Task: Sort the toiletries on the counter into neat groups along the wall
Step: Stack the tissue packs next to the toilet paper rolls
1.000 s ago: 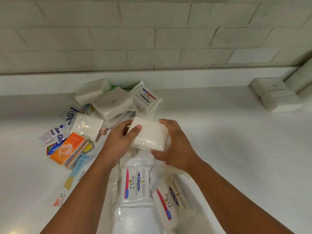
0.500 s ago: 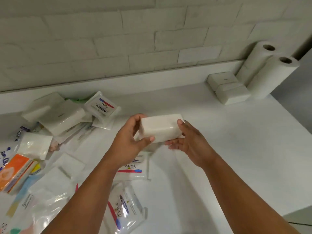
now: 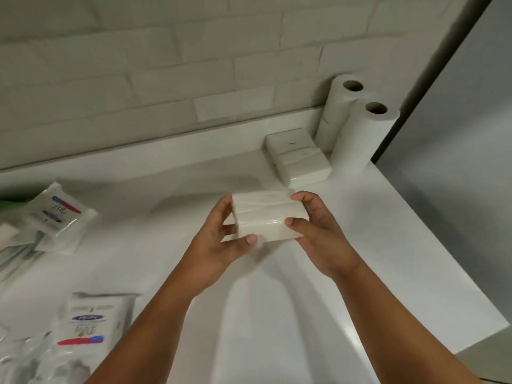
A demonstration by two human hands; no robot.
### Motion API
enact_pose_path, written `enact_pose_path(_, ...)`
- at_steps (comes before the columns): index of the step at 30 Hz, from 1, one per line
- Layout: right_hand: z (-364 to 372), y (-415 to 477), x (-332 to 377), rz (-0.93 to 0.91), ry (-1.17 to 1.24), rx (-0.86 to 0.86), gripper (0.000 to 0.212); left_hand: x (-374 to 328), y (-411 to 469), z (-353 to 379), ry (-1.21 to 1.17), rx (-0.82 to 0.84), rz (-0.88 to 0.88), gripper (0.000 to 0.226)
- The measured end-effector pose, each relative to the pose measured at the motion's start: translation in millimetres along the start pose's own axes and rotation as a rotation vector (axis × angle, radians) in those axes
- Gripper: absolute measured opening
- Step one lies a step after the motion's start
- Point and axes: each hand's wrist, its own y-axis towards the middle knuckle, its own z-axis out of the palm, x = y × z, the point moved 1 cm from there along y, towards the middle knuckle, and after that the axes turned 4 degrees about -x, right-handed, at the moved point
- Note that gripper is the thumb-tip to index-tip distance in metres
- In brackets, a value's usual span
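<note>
A white tissue pack point(image 3: 267, 216) hangs above the white counter point(image 3: 388, 245), held at both ends. My left hand point(image 3: 219, 245) grips its left end, thumb on the front face. My right hand point(image 3: 318, 234) grips its right end, fingers curled over the top edge. Two similar white tissue packs point(image 3: 297, 156) lie side by side against the wall ledge, just beyond the held pack. Dove sachets point(image 3: 59, 214) lie in a loose pile at the left edge, and another Dove sachet point(image 3: 88, 325) lies at the lower left.
Two upright paper rolls point(image 3: 357, 126) stand in the back right corner next to the tissue packs. The counter's right edge point(image 3: 448, 259) runs diagonally, with a grey floor beyond. A brick wall and its ledge point(image 3: 166, 145) bound the back.
Both hands have carried the tissue pack up off the pile and to the right, toward the two packs by the wall. My view has swung right, so the pile sits at the left edge.
</note>
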Motion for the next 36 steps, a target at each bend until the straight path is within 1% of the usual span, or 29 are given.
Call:
enact_pose_path(2, -27, 14, 8, -0.019, -0.024, -0.015, 0.055, -3, 24, 25, 0.027, -0.049, 0.001, 0.068)
enact_pose_path(4, -42, 26, 13, -0.029, -0.065, -0.03, 0.065, -2, 43, 37, 0.066, -0.071, 0.002, 0.071)
enact_pose_path(9, -73, 63, 33, -0.076, -0.279, -0.109, 0.063, 4, 96, 60, 0.084, -0.084, 0.041, 0.079)
enact_pose_path(11, -82, 83, 42, -0.104, -0.416, -0.151, 0.06, 5, 121, 68, 0.105, -0.102, 0.069, 0.074)
enact_pose_path(13, -87, 103, 50, -0.151, -0.546, -0.182, 0.052, 4, 144, 71, 0.117, -0.135, 0.076, 0.072)
enact_pose_path(15, -88, 121, 59, -0.185, -0.617, -0.206, 0.044, 0, 166, 74, 0.131, -0.175, 0.062, 0.078)
enact_pose_path(19, -91, 156, 73, -0.228, -0.733, -0.218, 0.029, -6, 206, 79, 0.177, -0.217, 0.062, 0.078)
enact_pose_path(22, -99, 185, 72, -0.187, -0.781, -0.286, 0.027, -4, 235, 82, 0.234, -0.212, 0.039, 0.071)
enact_pose_path(25, -104, 207, 71, -0.13, -0.822, -0.296, 0.036, 4, 259, 79, 0.318, -0.202, 0.023, 0.055)
enact_pose_path(26, -105, 212, 70, -0.105, -0.843, -0.286, 0.038, 6, 264, 78, 0.344, -0.196, 0.026, 0.053)
enact_pose_path(29, -107, 222, 66, -0.061, -0.871, -0.251, 0.038, 13, 276, 77, 0.388, -0.21, 0.018, 0.062)
enact_pose_path(33, -106, 229, 67, -0.073, -0.843, -0.24, 0.037, 20, 282, 80, 0.426, -0.256, 0.013, 0.055)
enact_pose_path(36, -104, 229, 67, -0.066, -0.841, -0.229, 0.037, 24, 283, 84, 0.456, -0.293, 0.017, 0.059)
